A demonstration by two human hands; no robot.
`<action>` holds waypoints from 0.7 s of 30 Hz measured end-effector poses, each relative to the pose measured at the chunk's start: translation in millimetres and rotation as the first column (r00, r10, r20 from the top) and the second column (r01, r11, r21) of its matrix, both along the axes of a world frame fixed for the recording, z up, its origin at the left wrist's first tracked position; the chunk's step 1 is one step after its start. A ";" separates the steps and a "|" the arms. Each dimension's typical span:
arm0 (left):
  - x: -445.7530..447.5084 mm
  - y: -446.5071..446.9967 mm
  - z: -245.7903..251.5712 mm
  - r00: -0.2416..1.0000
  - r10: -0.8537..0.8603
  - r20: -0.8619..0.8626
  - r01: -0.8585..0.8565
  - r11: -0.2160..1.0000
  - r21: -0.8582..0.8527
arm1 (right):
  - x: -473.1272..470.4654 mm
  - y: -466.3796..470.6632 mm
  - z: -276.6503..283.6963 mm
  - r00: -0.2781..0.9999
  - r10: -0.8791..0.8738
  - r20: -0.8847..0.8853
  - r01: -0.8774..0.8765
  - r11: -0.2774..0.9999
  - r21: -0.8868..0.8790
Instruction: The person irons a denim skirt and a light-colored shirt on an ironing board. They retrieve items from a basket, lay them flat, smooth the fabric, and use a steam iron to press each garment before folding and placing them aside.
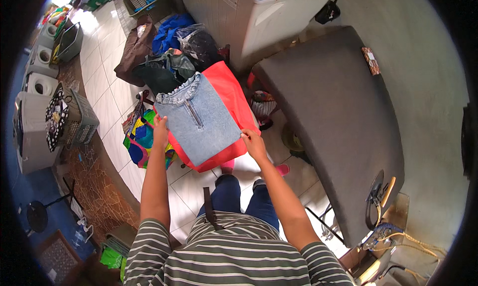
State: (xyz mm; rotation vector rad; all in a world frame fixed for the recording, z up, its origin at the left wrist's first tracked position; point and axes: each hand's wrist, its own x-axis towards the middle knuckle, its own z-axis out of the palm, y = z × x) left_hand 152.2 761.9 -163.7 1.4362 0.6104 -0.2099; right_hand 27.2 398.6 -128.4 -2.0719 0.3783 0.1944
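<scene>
A folded light-blue denim top [203,121] with a ruffled collar and a short front zip lies flat on a bright red cloth or bag [229,92]. My left hand [160,132] grips its left side, thumb on top, where the red material also meets my fingers. At the lower right corner, my right hand [254,144] pinches the denim between thumb and fingers. The undersides of both grips are hidden. Below the left edge hangs a multicoloured patterned bag [143,136].
A grey padded ironing table [332,99] stands on the right, with an iron [375,196] at its near end. Beyond the red material are a dark bag [164,75], a brown bag [136,49] and blue cloth [171,30]. A laundry basket [80,114] stands left, by washing machines [41,129].
</scene>
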 end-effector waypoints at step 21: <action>-102.9 -20.3 -154.1 -0.256 -0.894 -0.368 0.936 -0.324 0.138 | -457.2 -1.2 -78.2 0.597 -0.576 -0.559 0.502 0.811 -0.300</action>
